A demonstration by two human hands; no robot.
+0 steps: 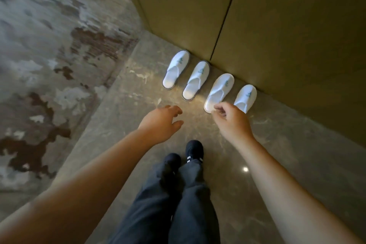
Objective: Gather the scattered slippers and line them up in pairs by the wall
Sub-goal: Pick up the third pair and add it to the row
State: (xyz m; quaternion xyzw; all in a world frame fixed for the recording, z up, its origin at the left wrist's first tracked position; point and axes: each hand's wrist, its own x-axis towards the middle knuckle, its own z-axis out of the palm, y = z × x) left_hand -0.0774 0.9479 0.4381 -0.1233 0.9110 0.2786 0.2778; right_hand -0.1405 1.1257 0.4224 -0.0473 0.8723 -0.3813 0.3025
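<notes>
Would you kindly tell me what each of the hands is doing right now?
Left hand: open, fingers relaxed, holding nothing.
Right hand: fingers curled over the third slipper's heel; grip cannot be told.

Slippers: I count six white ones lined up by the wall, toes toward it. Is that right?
Not quite: the head view shows four white slippers, not six. They do stand in a row by the wall, toes toward it.

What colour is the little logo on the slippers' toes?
Teal-green, on white slippers; it shows in the head view, though too small to read.
</notes>
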